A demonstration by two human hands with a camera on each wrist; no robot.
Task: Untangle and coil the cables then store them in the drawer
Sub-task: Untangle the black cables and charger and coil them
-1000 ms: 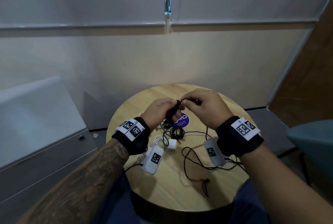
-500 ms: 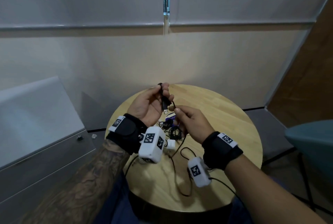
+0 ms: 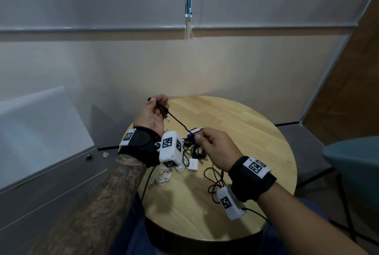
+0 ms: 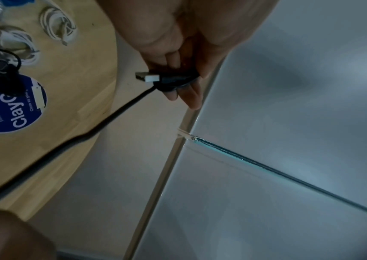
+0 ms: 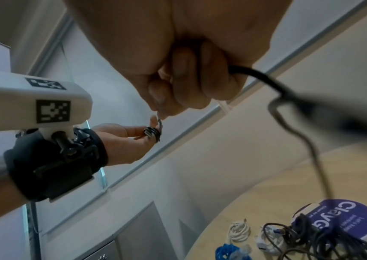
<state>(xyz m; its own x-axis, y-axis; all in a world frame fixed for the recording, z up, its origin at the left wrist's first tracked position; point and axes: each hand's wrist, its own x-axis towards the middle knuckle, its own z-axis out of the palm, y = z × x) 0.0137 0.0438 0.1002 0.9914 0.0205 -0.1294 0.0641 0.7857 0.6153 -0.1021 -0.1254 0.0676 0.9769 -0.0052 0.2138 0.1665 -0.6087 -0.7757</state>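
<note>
Reading "Clay" on purple sticker [image 4: 11,103]

Left hand [image 4: 178,52] pinches black cable [image 4: 111,114] — USB plug [image 4: 146,77] exposed.

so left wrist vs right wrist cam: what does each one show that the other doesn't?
Only the left wrist view shows the silver USB plug jutting from the left hand, and the blind's bead chain.

Only the right wrist view shows the right hand gripping the black cable, the left wrist camera, a blue cable and the grey drawer unit.

Both show the black cable, the round blue sticker, white coiled cables and the wooden table.
</note>
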